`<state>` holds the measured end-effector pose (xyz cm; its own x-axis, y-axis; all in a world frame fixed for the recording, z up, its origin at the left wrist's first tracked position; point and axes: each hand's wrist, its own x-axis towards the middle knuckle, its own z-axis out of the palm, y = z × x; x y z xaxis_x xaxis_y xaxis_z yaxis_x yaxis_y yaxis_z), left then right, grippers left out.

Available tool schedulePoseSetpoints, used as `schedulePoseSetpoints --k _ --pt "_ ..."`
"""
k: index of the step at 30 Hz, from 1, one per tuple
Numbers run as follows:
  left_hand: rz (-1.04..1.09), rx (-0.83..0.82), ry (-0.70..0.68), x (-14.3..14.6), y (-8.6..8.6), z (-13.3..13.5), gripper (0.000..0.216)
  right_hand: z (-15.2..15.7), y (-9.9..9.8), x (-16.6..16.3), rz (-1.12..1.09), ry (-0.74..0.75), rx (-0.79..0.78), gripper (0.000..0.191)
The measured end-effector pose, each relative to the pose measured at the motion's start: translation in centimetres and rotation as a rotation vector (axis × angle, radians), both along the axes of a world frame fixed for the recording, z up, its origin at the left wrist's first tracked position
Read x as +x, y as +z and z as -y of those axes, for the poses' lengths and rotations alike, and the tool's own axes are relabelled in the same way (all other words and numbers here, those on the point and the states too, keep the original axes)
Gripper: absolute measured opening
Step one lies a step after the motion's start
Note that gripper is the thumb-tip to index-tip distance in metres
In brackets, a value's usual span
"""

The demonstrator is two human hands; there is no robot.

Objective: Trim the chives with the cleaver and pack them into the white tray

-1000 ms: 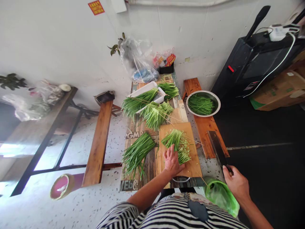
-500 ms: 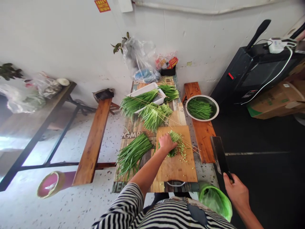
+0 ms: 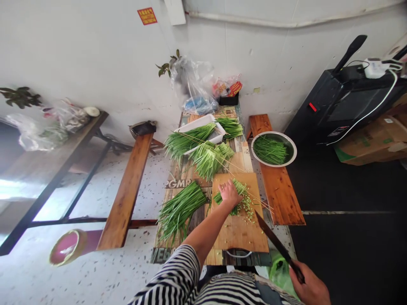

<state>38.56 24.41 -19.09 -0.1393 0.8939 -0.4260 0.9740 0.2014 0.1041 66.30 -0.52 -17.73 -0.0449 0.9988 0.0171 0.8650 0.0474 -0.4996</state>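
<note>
My left hand [image 3: 230, 194] presses down on a bunch of garlic chives [image 3: 238, 186] lying across the wooden cutting board [image 3: 238, 237], its fingers curled over the stalks. Small chopped pieces [image 3: 248, 207] are scattered just right of the bunch. In my right hand [image 3: 310, 284] is the dark handle of a cleaver [image 3: 275, 239]. The blade appears nearly edge-on, its tip over the board's right side and apart from the chives. Left of the board lies another chive bunch [image 3: 182, 207]; beyond it sits a pale-stemmed bunch [image 3: 210, 159].
A white tray [image 3: 219, 136] with chives stands farther back on the table. To the right, a metal bowl [image 3: 294, 152] of chives rests on a wooden bench [image 3: 282, 199]. A green-lined bin [image 3: 281, 275] is below the table's right corner. Another bench [image 3: 127, 195] stands left.
My right hand has brought the cleaver leftward and turned it, from out beside the bench to the board's right edge. My left hand stays on the chives. The whole view has shifted slightly.
</note>
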Motion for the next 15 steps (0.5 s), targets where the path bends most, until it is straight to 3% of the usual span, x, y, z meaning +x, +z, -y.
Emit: schedulePoseSetpoints --k 4,10,13,15 --pt "0.034 -0.006 -0.015 -1.3 3.2 0.8 0.1 1.5 -1.7 -1.4 -0.106 0.068 0.012 0.022" --pt "0.129 0.191 -0.007 -5.9 9.0 3.3 0.11 2.5 -2.9 -3.1 -0.134 -0.028 -0.218 0.02" --pt "0.143 0.286 0.004 -9.9 10.9 1.9 0.108 2.0 -2.6 -4.8 -0.128 -0.056 -0.233 0.018" --pt "0.131 0.34 0.038 -12.9 11.7 -0.9 0.105 1.3 -2.3 -6.5 -0.116 -0.043 -0.197 0.017"
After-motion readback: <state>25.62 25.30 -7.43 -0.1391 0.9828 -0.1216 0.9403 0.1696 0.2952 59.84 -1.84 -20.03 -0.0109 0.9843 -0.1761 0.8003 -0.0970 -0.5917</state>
